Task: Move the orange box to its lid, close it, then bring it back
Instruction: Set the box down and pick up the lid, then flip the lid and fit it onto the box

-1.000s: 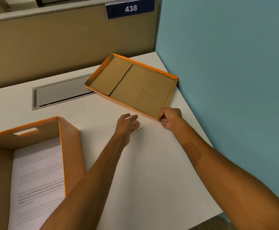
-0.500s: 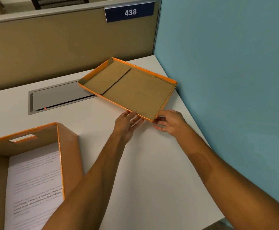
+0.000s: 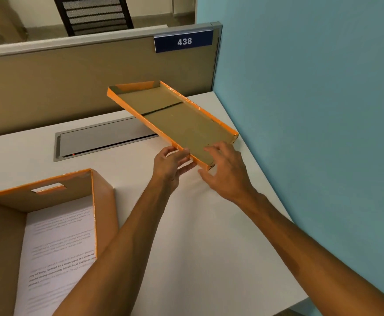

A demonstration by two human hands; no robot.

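Note:
The orange lid [image 3: 175, 117], brown cardboard inside, is tilted up off the white desk [image 3: 197, 236], its far end raised toward the partition. My left hand [image 3: 171, 166] grips its near long edge, fingers under the rim. At the lid's near corner, my right hand [image 3: 226, 172] rests with fingers spread over the inside. The open orange box [image 3: 102, 201] stands at the lower left, with a printed sheet lying in it.
A grey cable flap [image 3: 104, 139] is set into the desk behind the box. A tan partition [image 3: 83, 87] with a blue "438" sign [image 3: 183, 41] closes the back. A teal wall [image 3: 311, 110] runs along the desk's right edge.
The lid went from lying flat in the far right corner to being lifted and tilted, its far end up. My left hand has taken hold of its near edge. The view shifted upward.

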